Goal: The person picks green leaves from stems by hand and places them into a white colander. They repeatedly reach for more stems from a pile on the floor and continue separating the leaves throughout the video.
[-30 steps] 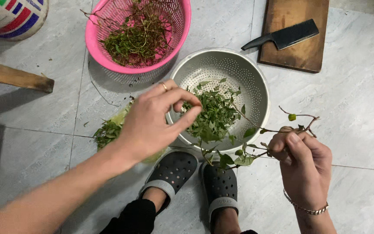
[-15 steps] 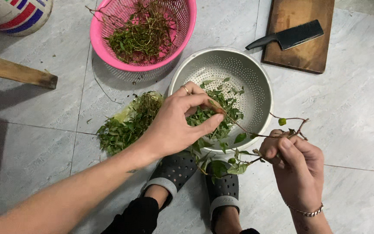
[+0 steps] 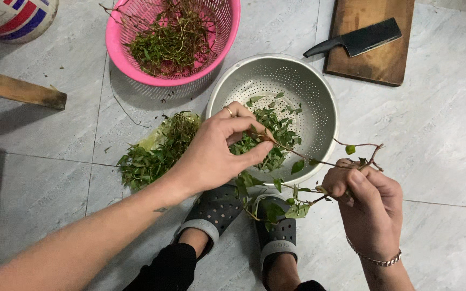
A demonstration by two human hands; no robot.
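Since half a second ago my left hand [image 3: 217, 153] has slid a little farther along the leafy stem [image 3: 308, 161], with its thumb and forefinger pinched around the stem near the leaves over the metal colander [image 3: 319, 102]. My right hand [image 3: 370, 202] has barely shifted; it is closed on the woody end of the same stem, thumb pressed on top, so the stem runs across between my two hands, with a few leaves hanging below it.

Directly beyond my left fingertips, the colander sits on the floor with a small heap of picked green leaves [image 3: 271, 134] inside it. To the left of my left hand, just beside the wrist, a loose pile of greens [image 3: 152, 153] lies on the grey floor tiles [image 3: 438, 134]. Farther out beyond that hand, a pink plastic basket [image 3: 227, 37] holds tangled stems and touches the colander's rim. Beyond my right hand, well apart, a dark cleaver [image 3: 360, 40] rests on a wooden cutting board [image 3: 378, 64]. Below and between my hands I see both my feet in dark grey clogs [image 3: 217, 207]. Far to the left of my left arm lies a piece of wood [image 3: 17, 89], and past it the edge of a round white object with red and blue stripes [image 3: 14, 16].
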